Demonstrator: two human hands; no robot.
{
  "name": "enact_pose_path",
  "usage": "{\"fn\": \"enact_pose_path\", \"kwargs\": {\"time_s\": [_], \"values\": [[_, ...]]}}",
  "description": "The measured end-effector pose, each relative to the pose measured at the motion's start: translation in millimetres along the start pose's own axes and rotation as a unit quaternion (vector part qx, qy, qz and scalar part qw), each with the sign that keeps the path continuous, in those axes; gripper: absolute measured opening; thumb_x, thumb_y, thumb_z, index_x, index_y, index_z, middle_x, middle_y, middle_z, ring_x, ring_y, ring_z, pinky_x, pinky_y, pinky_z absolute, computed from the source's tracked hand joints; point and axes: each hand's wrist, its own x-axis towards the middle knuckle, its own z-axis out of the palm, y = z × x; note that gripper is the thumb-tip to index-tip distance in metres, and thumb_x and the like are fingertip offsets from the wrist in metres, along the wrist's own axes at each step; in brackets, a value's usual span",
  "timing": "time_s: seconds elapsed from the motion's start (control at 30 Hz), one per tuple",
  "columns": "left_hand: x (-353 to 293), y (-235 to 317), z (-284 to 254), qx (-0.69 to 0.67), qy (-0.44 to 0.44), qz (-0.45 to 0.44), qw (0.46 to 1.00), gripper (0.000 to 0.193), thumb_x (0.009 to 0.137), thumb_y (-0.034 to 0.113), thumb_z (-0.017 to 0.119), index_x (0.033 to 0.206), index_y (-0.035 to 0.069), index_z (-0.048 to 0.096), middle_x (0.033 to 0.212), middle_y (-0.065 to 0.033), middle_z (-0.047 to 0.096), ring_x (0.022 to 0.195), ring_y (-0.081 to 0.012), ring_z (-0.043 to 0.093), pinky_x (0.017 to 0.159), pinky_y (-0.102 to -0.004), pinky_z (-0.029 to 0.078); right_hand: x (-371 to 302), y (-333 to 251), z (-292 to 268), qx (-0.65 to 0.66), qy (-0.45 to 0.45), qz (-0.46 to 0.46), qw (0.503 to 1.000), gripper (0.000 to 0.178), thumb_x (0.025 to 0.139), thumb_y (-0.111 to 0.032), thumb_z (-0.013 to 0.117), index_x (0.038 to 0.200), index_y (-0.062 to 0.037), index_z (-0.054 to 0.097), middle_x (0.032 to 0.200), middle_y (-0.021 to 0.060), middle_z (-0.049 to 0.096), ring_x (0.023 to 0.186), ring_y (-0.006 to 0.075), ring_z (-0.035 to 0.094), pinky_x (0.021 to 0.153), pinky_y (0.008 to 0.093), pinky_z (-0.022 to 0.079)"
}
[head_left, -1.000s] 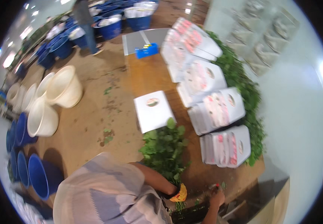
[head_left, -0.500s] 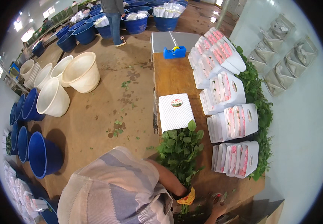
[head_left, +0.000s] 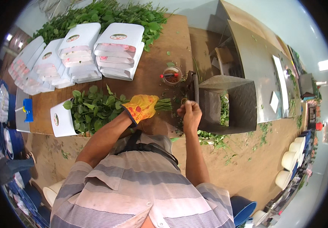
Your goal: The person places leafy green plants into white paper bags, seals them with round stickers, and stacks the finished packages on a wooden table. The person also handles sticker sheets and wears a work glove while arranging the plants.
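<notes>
A leafy bunch of flower stems (head_left: 95,108) lies along the wooden table, its head end inside a white corrugated wrap (head_left: 62,119). My left hand (head_left: 140,108), in a yellow glove with red spots, is closed around the bunch near its cut ends. Those bare green stem ends stick out past the glove. My right hand (head_left: 191,115) is ungloved and hovers just right of the stem ends, fingers curled together. Whatever it may hold is too small to tell. A round clear tub (head_left: 171,77) with reddish-brown contents and a red-handled tool (head_left: 169,76) across it sits beyond the hands.
Stacks of white-wrapped pink flowers (head_left: 120,49) line the far left of the table, greenery behind them. A blue tape dispenser (head_left: 28,110) stands at the left end. To the right is a dark open-topped chute (head_left: 243,106) beside a metal-topped bench (head_left: 260,68).
The head view has swung round to the right. My right hand has come away from the tub toward the stem ends. My left hand still grips the bunch.
</notes>
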Motion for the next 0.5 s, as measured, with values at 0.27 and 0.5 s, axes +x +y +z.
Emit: {"fn": "enact_pose_path", "kwargs": {"time_s": [0.27, 0.5], "values": [[0, 3, -3, 0.032, 0.002, 0.002, 0.999, 0.025, 0.076, 0.023, 0.065, 0.096, 0.009, 0.063, 0.084, -0.0172, 0.069, 0.079, -0.0394, 0.067, 0.066, -0.0495, 0.052, -45, 45, 29, -0.13, -0.032, -0.09, 0.987, 0.013, 0.097, -0.012, 0.063, 0.093, 0.0012, 0.062, 0.076, 0.0041, 0.065, 0.064, 0.0105, 0.064, 0.06, 0.0246, 0.051], [-6, 4, 1, 0.03, 0.047, 0.024, 0.998, 0.021, 0.077, 0.023, 0.066, 0.092, 0.009, 0.061, 0.08, -0.0163, 0.068, 0.076, -0.0386, 0.067, 0.063, -0.0493, 0.051, -66, 49, 31, -0.3, -0.131, -0.289, 0.9, 0.017, 0.097, -0.013, 0.063, 0.094, 0.0034, 0.065, 0.078, 0.008, 0.07, 0.069, 0.012, 0.068, 0.063, 0.027, 0.053]]}}
